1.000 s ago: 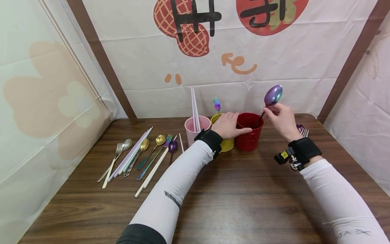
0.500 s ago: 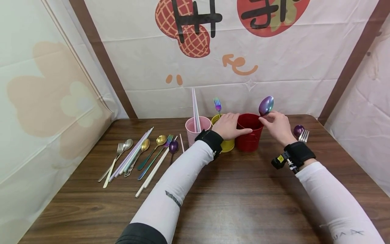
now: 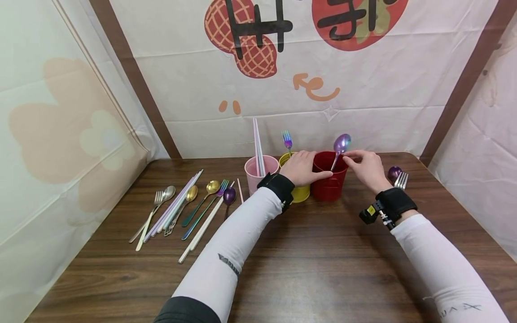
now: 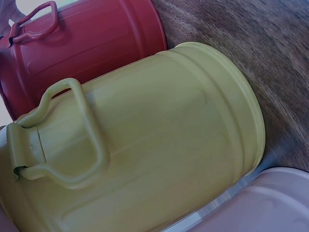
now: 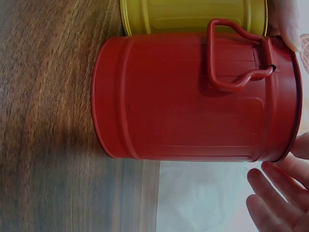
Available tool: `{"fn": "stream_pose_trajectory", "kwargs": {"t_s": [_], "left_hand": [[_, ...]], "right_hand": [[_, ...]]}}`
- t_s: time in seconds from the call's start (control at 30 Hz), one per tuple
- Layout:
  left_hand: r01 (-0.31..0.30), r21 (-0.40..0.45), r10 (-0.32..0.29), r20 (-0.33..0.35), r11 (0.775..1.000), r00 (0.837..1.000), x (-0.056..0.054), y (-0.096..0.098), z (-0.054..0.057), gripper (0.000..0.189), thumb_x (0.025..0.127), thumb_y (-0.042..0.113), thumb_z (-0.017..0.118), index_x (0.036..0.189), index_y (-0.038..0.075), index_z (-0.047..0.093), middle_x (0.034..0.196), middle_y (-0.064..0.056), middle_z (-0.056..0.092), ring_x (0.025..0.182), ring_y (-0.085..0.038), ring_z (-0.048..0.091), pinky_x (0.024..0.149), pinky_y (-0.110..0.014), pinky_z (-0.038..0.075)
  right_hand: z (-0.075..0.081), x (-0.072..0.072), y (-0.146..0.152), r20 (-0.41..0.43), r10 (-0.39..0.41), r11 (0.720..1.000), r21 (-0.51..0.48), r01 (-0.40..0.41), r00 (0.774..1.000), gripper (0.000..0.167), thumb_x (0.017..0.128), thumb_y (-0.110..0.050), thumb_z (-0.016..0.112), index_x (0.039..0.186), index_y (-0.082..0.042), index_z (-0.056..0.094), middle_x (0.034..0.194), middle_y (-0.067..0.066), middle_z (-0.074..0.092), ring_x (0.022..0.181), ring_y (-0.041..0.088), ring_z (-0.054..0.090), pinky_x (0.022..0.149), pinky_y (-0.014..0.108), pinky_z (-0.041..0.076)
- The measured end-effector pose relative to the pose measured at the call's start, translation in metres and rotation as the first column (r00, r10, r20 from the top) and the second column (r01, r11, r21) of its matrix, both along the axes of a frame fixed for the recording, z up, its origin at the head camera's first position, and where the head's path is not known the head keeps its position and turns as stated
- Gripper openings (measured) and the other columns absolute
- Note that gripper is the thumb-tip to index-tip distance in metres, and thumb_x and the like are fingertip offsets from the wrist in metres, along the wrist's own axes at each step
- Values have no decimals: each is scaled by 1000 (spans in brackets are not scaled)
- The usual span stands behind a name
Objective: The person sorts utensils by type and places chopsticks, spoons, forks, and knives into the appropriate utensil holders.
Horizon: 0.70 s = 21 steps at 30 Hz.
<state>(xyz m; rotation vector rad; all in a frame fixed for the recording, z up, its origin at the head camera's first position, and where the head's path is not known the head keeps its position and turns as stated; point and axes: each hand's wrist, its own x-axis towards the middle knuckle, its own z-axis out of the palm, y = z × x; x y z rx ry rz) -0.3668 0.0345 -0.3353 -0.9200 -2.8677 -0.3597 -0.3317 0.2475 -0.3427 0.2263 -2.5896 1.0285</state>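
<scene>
Leaning spoon [image 3: 342,143] — head view only — lower end unclear.

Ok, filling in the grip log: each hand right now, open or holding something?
Left hand: open, over the yellow bucket, thumb at the red bucket.
Right hand: open, at the red bucket's rim beside the spoon.

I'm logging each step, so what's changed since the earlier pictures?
The shiny purple spoon has moved down and left, now tilting in the red bucket, apparently let go by the right hand. The left hand, yellow bucket and pink bucket stayed put.
</scene>
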Motion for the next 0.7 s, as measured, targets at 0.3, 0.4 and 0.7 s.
{"fn": "stream_pose_trajectory", "kwargs": {"t_s": [0.3, 0.4, 0.7], "left_hand": [[3, 12, -3, 5, 1000, 1000, 3, -3, 1, 70, 88, 68, 49, 131, 13, 53, 117, 0, 61, 111, -16, 51, 99, -31, 39], [6, 19, -6, 8, 1000, 1000, 4, -3, 1, 69, 88, 67, 49, 131, 13, 53, 117, 0, 61, 111, -16, 51, 99, -32, 40], [2, 18, -3, 20, 1000, 1000, 5, -2, 3, 70, 88, 68, 50, 131, 12, 53, 116, 0, 60, 111, -16, 51, 98, -31, 40]], "right_hand": [[1, 1, -1, -3, 11, 1000, 0, -11, 1000, 31, 99, -21, 57, 117, 3, 66, 109, 24, 66, 100, 37, 61, 79, 46, 49], [3, 2, -1, -2, 13, 1000, 2, -13, 1000, 31, 99, -21, 57, 117, 3, 66, 108, 24, 66, 101, 37, 61, 80, 47, 50], [13, 9, 7, -34, 10, 999, 53, -9, 999, 32, 99, -24, 57, 116, 2, 66, 110, 25, 66, 101, 38, 61, 81, 51, 50]]}}
